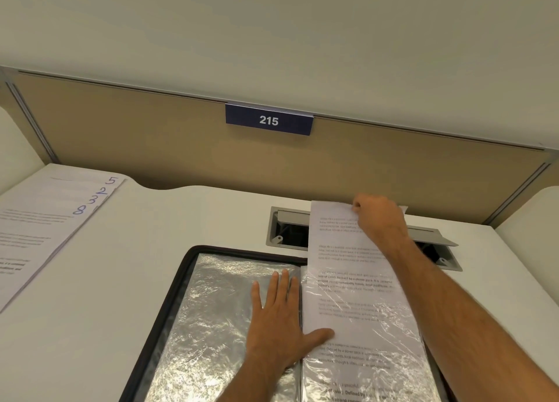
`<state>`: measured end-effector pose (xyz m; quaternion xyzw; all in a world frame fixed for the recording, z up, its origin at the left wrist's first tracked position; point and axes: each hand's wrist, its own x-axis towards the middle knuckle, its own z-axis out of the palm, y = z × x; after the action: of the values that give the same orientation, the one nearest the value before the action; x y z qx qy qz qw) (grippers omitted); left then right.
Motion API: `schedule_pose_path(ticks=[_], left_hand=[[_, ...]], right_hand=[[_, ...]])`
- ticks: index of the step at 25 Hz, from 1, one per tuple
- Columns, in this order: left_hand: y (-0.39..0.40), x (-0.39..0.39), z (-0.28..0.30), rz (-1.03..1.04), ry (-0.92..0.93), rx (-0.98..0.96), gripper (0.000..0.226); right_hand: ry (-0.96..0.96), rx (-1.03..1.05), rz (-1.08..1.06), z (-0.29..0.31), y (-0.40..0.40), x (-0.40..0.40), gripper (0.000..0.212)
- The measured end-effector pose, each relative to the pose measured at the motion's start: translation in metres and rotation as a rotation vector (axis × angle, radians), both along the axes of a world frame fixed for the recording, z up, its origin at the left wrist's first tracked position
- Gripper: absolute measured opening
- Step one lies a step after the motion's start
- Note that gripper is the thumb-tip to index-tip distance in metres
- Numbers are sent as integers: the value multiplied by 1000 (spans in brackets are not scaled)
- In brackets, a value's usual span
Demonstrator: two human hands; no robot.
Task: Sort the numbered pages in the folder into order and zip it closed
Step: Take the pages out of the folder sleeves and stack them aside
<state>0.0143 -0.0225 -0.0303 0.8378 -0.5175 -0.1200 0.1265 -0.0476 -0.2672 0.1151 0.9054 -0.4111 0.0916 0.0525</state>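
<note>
folder (181, 295) open, plastic sleeves inside | left hand (281, 329) flat, released | right hand (378, 217) pinching page (338, 244) partly in sleeve

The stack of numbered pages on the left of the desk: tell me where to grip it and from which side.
Take the stack of numbered pages at its near right long edge, coming from the right. That edge faces the open desk beside the folder, and the fanned sheets there offer a lip to pinch.

White desk (187, 220) against tan partition (181, 147) bearing sign (269, 119) "215".
</note>
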Motion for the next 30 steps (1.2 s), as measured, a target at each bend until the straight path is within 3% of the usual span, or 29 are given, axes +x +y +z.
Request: schedule_pose_path(ticks=[7,11,16,21,27,30], left_hand=[[0,0,6,-3,0,68,129],[-1,2,10,44,103,7,128],[-2,23,32,149,465,-230,81],[5,51,94,264,577,-629,71],[26,78,150,339,532,-818,77],[46,88,159,344,599,-882,42]], right_hand=[[-314,-267,66,48,-14,-2,14],[-416,-416,98,74,-15,-9,16],[-395,-548,316,113,7,-14,33],[-392,-222,486,153,52,-15,36],[-393,60,524,180,112,-7,42],[-385,173,533,188,132,1,45]])
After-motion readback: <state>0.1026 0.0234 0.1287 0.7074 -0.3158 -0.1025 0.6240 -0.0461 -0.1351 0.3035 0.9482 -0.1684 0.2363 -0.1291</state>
